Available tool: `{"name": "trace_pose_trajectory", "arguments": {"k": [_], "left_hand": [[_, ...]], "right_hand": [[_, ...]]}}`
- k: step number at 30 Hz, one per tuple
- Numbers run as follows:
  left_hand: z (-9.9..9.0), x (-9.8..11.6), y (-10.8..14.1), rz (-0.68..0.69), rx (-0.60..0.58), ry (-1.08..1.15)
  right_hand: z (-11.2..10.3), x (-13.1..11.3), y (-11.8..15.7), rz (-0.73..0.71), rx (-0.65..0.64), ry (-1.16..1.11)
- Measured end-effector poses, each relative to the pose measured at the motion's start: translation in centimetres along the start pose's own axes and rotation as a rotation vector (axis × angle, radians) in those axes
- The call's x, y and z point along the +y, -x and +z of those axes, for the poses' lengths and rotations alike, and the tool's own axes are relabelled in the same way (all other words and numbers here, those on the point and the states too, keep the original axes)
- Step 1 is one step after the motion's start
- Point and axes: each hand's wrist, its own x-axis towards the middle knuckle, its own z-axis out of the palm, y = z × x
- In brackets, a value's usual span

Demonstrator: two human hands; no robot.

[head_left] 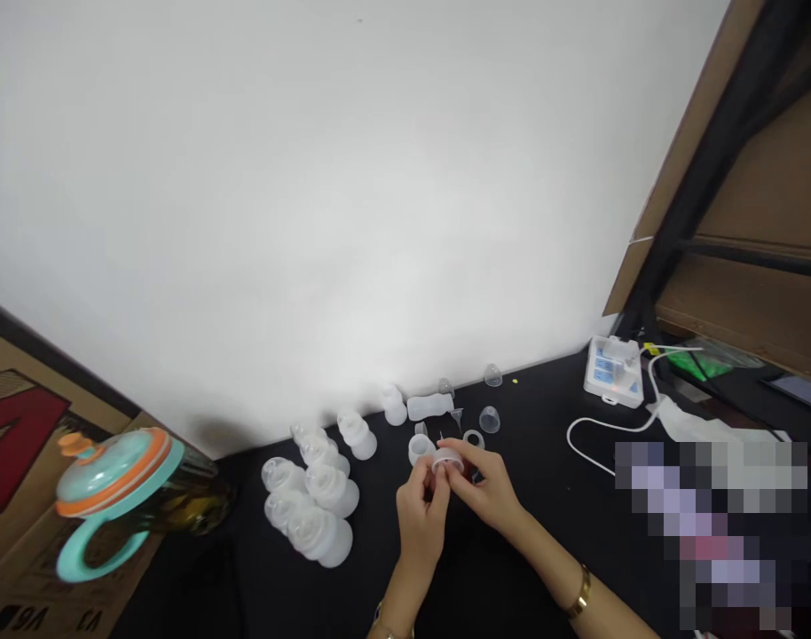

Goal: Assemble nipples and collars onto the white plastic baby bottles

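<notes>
My left hand [422, 515] and my right hand [491, 490] meet above the black table, fingers pinched around a translucent white bottle collar ring [448, 456]. Whether a teat sits inside the ring is too small to tell. Just behind my left fingertips stands an open white bottle [420, 446]. Another ring [474, 438] lies beyond my right hand. Clear dome caps [490, 419] and a white bottle lying on its side [430, 406] are farther back. To the left, several capped baby bottles [328, 488] stand in a cluster.
At far left stands a dark pitcher [196, 493] with a teal and orange lid, before a cardboard box [19, 515]. A white power strip [611, 373] and its cable [582, 426] lie at right, near white paper [702, 426]. The white wall [379, 222] bounds the table's back.
</notes>
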Motion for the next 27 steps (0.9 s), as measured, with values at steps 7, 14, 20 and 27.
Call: {"name": "trace_pose_trajectory", "arguments": {"k": [7, 14, 20, 27], "left_hand": [[0.0, 0.6, 0.0, 0.025, 0.019, 0.049], [0.1, 0.0, -0.2, 0.038, 0.06, 0.034], [0.1, -0.5, -0.3, 0.058, 0.073, -0.014], [0.1, -0.6, -0.5, 0.079, 0.081, -0.014]], "right_hand": [[0.6, 0.3, 0.3, 0.045, 0.036, -0.081], [0.9, 0.8, 0.3, 0.059, 0.031, -0.078], [1.2, 0.9, 0.4, 0.047, 0.032, -0.097], [1.7, 1.5, 0.6, 0.073, 0.041, -0.174]]}}
